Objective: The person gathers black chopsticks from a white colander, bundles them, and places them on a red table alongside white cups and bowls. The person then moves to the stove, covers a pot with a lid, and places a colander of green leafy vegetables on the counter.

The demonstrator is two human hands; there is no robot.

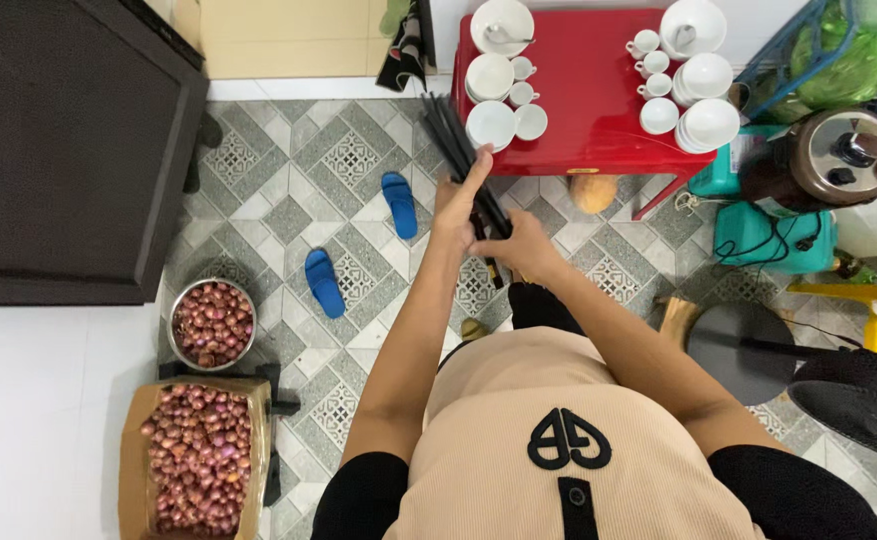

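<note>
The red table (598, 100) stands just ahead of both hands, its left and right sides crowded with white bowls (491, 123) and cups (657, 115); only its bare middle strip offers a way through. The bundle of black chopsticks (455, 140) slants across the table's near left corner. To the left, the tiled floor (288, 200) lies open apart from two blue slippers (324, 283). A pot of shallots (213, 324) and a cardboard box of shallots (198, 460) block the lower left. Rightwards, a rice cooker (838, 158), teal boxes (773, 238) and a black fan (848, 385) hem things in.
</note>
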